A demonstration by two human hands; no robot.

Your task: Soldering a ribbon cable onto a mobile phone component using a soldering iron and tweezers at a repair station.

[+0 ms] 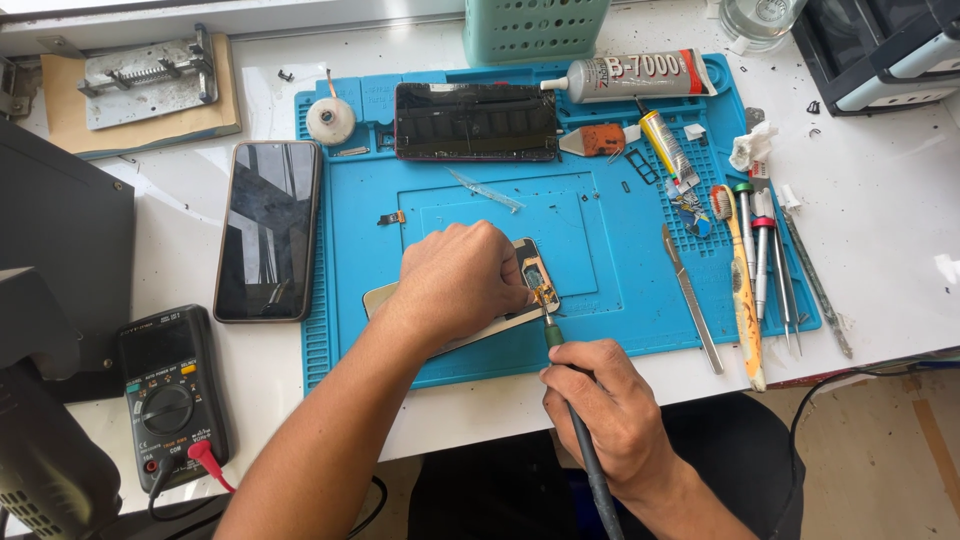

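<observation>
At the lower left of the frame we see a dark handheld multimeter with a round dial and a red plug (170, 398) lying on the white counter (880, 240), and above it a black smartphone with a glossy dark screen (268, 230) just beside the left edge of the blue silicone work mat (620, 260). Near the middle of the frame our left hand (460, 282) is curled closed, pressing down on a small opened phone body with a pale metal frame and exposed gold-coloured parts (530, 285) that rests on the mat's lower centre. Just below and right of it, our right hand (600, 420) grips a slim soldering iron with a green collar and dark cable (570, 400), its tip touching the gold contacts at the phone body's right edge. Further right, at mid-height, a row of tweezers and screwdrivers (760, 270) lies along the mat's right edge, with a grey glue tube (640, 75) at the upper right.
</observation>
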